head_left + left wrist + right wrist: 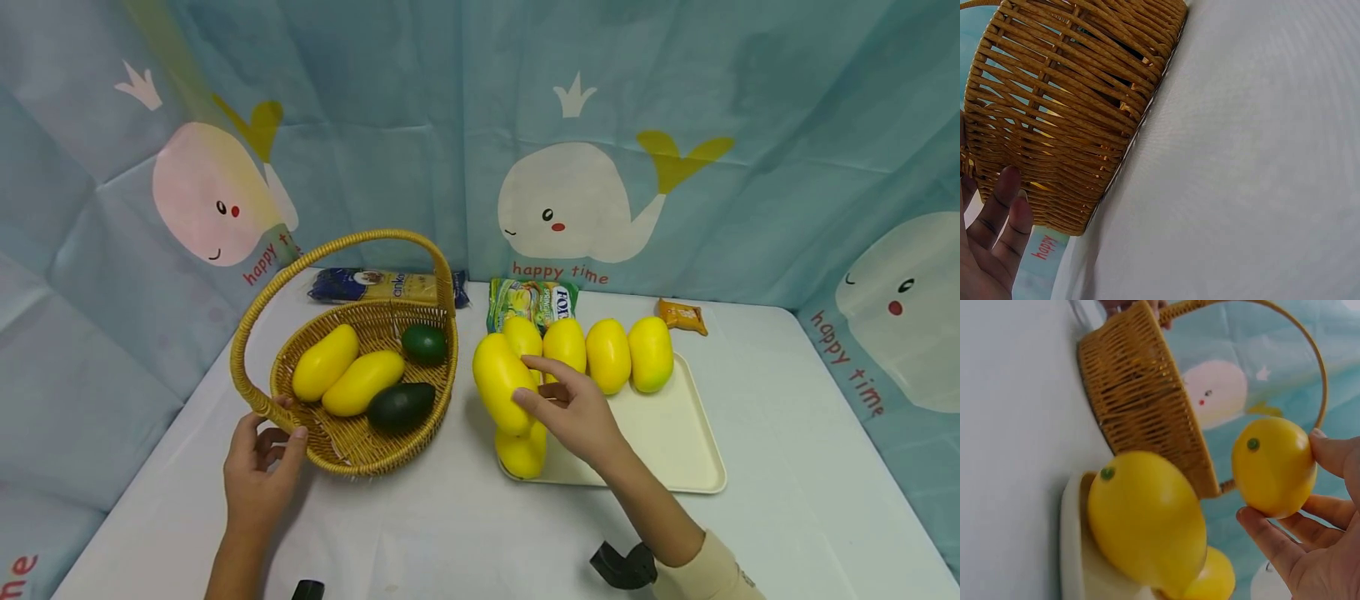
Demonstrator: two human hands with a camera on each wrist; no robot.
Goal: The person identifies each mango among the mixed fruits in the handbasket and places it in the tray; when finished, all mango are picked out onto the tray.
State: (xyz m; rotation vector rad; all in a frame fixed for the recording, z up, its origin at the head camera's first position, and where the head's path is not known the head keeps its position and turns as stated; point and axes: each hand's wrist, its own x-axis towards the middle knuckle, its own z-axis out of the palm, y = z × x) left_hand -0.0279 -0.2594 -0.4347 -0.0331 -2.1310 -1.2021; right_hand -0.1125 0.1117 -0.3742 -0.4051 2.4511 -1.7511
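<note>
My right hand (pixel 581 417) pinches a yellow mango (pixel 497 379) between thumb and fingers, raised above the left end of the cream tray (pixel 660 454). Below it a second mango (pixel 522 457) lies at the tray's front left corner. Several more mangoes (pixel 609 357) line the tray's back edge. To the left stands a wicker basket (pixel 367 468) with a tall hoop handle. My left hand (pixel 258 479) grips its rim near the handle's base, fingertips against the weave (pixel 1054 144). Inside lie two mangoes (pixel 363 383) and two dark green avocados (pixel 401 407).
Behind the basket lies a blue and yellow pasta packet (pixel 382 285). A green sweets bag (pixel 531 302) sits behind the tray, with a small orange packet (pixel 682 317) to its right. A whale-print curtain (pixel 420 167) hangs around the white table (pixel 450 533).
</note>
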